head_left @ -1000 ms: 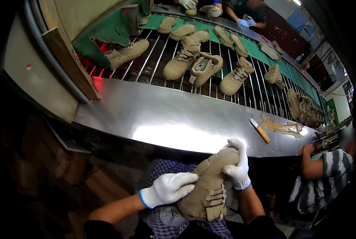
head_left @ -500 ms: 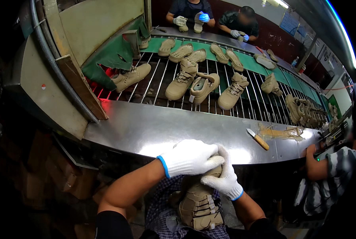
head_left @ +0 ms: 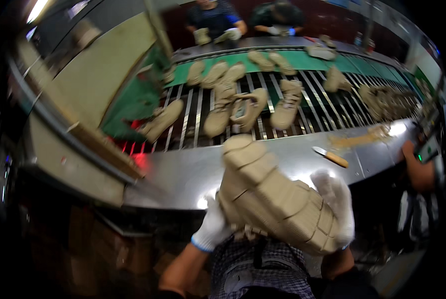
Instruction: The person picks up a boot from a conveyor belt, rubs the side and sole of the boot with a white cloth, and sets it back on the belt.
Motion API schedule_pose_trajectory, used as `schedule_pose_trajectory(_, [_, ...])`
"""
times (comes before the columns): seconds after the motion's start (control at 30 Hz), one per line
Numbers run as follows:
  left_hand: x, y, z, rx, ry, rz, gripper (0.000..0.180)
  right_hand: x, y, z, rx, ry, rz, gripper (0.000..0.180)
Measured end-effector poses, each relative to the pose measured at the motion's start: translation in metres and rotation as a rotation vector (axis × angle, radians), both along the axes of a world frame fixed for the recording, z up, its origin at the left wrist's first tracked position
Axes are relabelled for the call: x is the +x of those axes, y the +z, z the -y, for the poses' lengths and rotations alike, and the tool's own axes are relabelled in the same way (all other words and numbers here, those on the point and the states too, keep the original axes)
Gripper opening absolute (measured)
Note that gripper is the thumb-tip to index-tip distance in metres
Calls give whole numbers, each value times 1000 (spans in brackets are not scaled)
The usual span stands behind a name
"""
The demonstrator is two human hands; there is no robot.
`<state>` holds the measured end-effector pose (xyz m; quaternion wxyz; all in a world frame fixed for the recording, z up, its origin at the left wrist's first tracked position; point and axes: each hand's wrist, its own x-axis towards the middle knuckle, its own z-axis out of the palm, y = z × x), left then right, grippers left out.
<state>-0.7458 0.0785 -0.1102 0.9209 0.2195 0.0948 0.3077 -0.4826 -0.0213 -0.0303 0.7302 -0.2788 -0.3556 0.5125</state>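
Tan boot (head_left: 273, 199) is being lifted over my lap, my left hand (head_left: 214, 228) and right hand (head_left: 336, 209) both gripping its sides. Beyond, I am seeing a steel bench (head_left: 183, 172), then a slatted conveyor (head_left: 313, 99) carrying boots; setting it there looks next.

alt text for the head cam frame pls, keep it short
A person's white-gloved left hand and right hand hold a tan boot over a steel workbench. Behind it, more tan boots lie on a slatted conveyor; a knife rests on the bench.
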Motion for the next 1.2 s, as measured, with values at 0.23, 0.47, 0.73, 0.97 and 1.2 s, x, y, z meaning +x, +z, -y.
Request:
schedule_pose_trajectory(0.23, [73,-3,-39,468,248,-481,44,7,-147,55,-451,286,-8,138])
schedule_pose_trajectory(0.47, [90,-51,-18,472,-33,-341,31,-15,-179,108,-778,380,631,124])
schedule_pose_trajectory(0.73, [80,-54,-18,855,152,-667,36,-6,-128,76,-502,270,916,137])
schedule_pose_trajectory(0.97, [16,17,66,1539,308,-827,64,6,-72,51,123,64,1084,94])
schedule_pose_trajectory(1.2, [36,-10,104,1138,357,-1031,67,9,-92,35,60,76,882,75])
